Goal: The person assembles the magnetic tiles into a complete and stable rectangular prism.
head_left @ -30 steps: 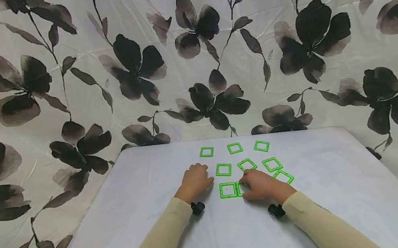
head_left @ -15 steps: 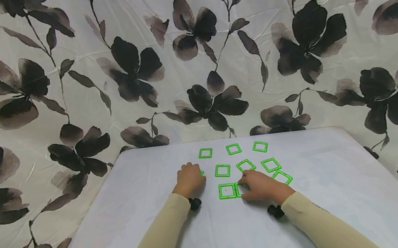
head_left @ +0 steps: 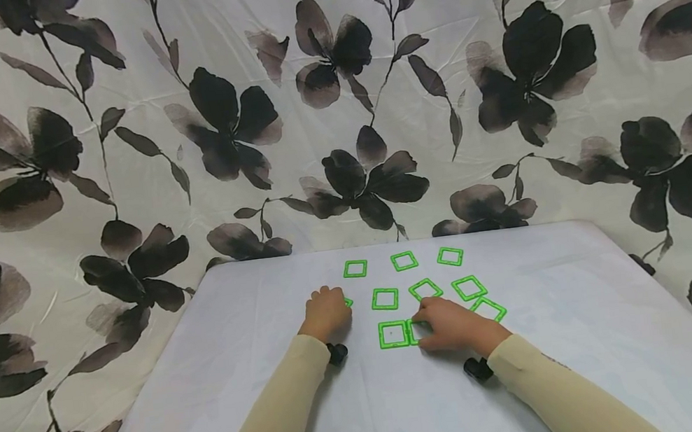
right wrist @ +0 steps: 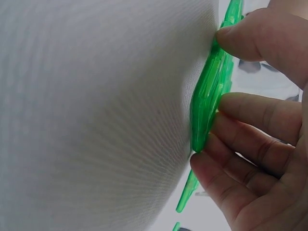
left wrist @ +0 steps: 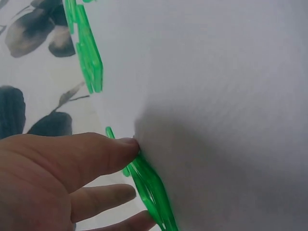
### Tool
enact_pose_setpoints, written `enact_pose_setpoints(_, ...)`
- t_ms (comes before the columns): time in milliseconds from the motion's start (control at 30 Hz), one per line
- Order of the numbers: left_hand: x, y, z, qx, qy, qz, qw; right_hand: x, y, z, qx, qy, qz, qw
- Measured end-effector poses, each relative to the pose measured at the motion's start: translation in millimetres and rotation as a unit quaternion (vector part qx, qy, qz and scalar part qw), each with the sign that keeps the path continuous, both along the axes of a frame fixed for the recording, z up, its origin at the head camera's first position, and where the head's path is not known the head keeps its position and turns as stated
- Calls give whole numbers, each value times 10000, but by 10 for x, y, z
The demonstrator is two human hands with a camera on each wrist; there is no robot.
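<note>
Tabletop (head_left: 225, 334) in white woven cloth, rounded far corners, scattered with hollow translucent green plastic square frames (head_left: 384, 289). Backdrop (head_left: 244, 212) behind it and down both sides: pale, slightly shiny, creased fabric, big grey-black flowers and leafy stems.

Left hand (head_left: 324, 313), cream sleeve (head_left: 278, 410), black wrist device (head_left: 338, 354), at left end of middle row; thumb and fingers pinch the left-hand frame (left wrist: 155, 183), mostly hidden under the hand in head view. Right hand (head_left: 455, 324), same sleeve and device, in nearest row; thumb and fingertips pinch the right-hand frame (right wrist: 207, 96), side against the near-left frame (head_left: 394, 345). Tilted frame (head_left: 494, 304) partly hidden behind that hand. Three frames in farthest row, near table's back edge.
</note>
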State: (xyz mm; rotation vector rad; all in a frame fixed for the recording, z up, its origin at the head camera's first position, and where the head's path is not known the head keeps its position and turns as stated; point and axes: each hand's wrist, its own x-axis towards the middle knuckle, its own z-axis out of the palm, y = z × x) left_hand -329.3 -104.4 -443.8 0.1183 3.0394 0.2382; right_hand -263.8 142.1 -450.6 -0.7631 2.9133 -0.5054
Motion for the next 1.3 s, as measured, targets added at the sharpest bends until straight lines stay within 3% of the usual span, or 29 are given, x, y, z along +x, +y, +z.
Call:
enact_pose_setpoints(333, 28, -35, 61, 133, 10, -38, 9999, -7, -6, -19, -2, -5, -17, 10000)
enact_pose_setpoints(700, -5, -53, 5, 134, 80, -15, 9999, -1, 4, -18, -57, -50, 25, 10000)
enact_pose_setpoints(1300, 17, -31, 15, 828, -6, -121, 9965, 6, 15, -4, -66, -38, 34, 10000)
